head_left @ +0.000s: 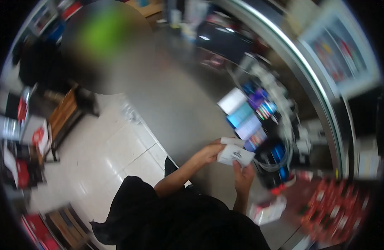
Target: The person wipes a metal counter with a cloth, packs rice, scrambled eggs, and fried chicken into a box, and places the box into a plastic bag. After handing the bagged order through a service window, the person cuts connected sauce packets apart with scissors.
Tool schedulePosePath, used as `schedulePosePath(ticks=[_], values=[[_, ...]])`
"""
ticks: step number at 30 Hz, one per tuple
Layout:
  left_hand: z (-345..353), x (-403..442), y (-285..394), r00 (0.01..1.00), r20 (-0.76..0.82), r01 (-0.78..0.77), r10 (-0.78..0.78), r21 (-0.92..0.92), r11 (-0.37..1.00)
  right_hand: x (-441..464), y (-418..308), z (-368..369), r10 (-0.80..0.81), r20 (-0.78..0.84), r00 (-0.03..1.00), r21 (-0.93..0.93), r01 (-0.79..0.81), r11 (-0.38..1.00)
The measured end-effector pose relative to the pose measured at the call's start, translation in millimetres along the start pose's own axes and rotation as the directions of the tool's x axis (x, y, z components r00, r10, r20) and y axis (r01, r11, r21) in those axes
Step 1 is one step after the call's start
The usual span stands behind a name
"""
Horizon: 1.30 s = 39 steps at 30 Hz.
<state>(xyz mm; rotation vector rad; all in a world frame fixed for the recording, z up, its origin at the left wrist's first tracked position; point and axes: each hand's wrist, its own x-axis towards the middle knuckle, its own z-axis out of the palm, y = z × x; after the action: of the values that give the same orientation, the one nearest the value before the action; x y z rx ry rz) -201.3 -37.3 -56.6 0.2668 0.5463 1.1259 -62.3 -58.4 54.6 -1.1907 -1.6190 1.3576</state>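
A white printed packet (235,156) is above the grey table (179,96), the left hand (212,152) gripping its left side along with another white piece (232,141), the right hand (244,175) pinching its lower edge. Just beyond the packet lies a row of blurred flat items (244,118); right of it, a pale cable (283,163); below and right, a white-and-pink box (268,209), then many red packages (336,208).
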Motion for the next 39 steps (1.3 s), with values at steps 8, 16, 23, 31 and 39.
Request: schedulePosePath(ticks=[8,16,23,31,39], values=[[142,17,-148,0.952,0.159,0.255,-0.262,0.063,0.965,-96,61,-154,-0.182,-0.543,0.820,-0.234,0.060,0.970],[175,44,-196,0.970,-0.183,0.231,-0.162,0.469,0.852,-124,182,-212,0.312,-0.656,0.688,0.362,-0.076,0.929],[167,69,-214,0.976,-0.152,0.211,-0.157,0.468,0.858,-142,242,-313,0.175,-0.902,0.396,0.039,-0.328,0.944],[169,89,-226,0.974,-0.138,0.225,-0.178,0.567,0.793,-84,246,-318,0.571,-0.556,0.604,0.529,-0.273,0.804],[171,97,-239,0.995,-0.082,0.099,-0.060,0.657,0.748,-105,255,-292,0.056,-0.800,0.597,-0.156,-0.296,0.942]])
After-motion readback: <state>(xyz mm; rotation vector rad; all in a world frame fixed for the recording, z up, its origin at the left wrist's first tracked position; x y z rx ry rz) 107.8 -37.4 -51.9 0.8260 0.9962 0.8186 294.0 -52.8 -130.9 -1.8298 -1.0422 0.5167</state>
